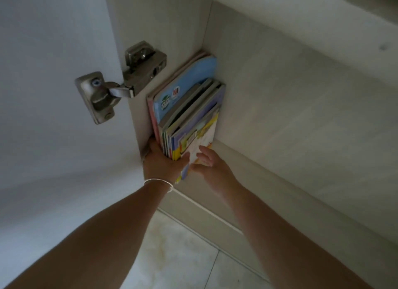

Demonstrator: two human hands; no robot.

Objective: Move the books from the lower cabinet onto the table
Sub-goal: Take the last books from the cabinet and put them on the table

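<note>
Nearest me, my left hand (163, 162) curls round the spines of the books (187, 114), fingers hidden behind them; my right hand (207, 164) rests loose-fingered against the yellow front cover. Beyond, they stand upright inside the lower cabinet (301, 94), against its left wall by the hinge (120, 81); cover writing is illegible

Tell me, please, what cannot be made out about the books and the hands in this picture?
- Head view: the table is out of frame.
- The book count: the books overlap, showing only edges.
- Left hand fingers, hidden behind the stack.
- Cover titles: too blurred.
- Right hand grip: fingertips merge with the front cover.
</note>
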